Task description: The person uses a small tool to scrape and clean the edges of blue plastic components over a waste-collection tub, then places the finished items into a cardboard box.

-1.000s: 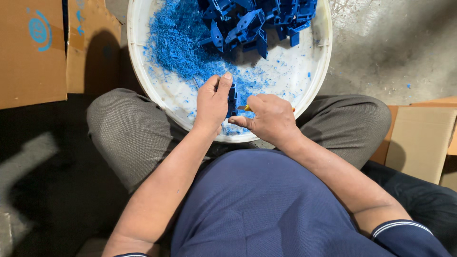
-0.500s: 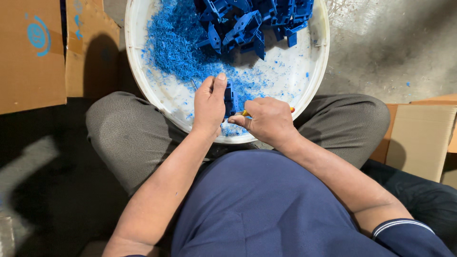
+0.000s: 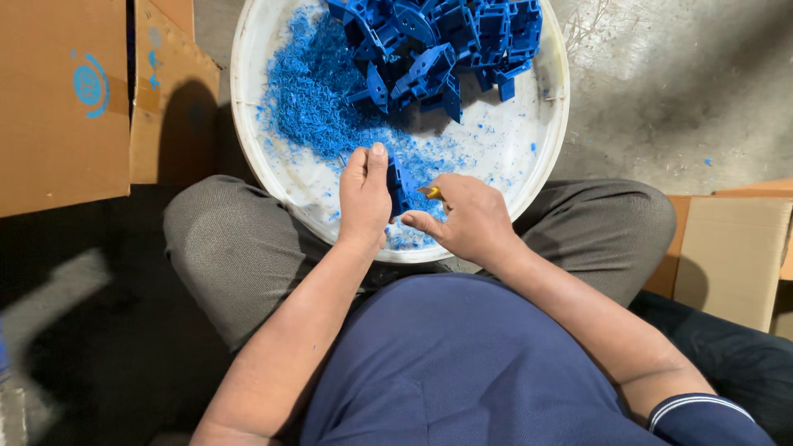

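Presently noted: left hand (image 3: 364,198) closed around a blue part (image 3: 399,186), fingers wrapped along its left side, thumb laid straight up its edge. Part: moulded plastic, saturated blue, narrow and upright in the grip, mostly hidden by the palm; only a dark blue strip visible between the two hands. Exact shape not determinable. Held just above the near rim of a white tub (image 3: 555,132), over the lap. Right hand (image 3: 467,219) curled shut on a small yellow-handled tool (image 3: 431,192), only a short yellow tip showing past the forefinger, pointed at the part and just beside it; contact between tip and part not determinable. Both hands close together, nearly touching. Inside the tub: pile of like blue parts (image 3: 446,41) heaped at the far side, angular with ribs, holes and tabs, same colour as the held piece. Loose blue shavings (image 3: 310,103) spread thickly over the left half of the tub floor, thinning to scattered flecks toward the right and near the hands. Tub resting between grey-trousered knees. Brown cartons (image 3: 62,99) standing to the left, another carton (image 3: 731,256) at the right, concrete floor (image 3: 677,91) beyond.
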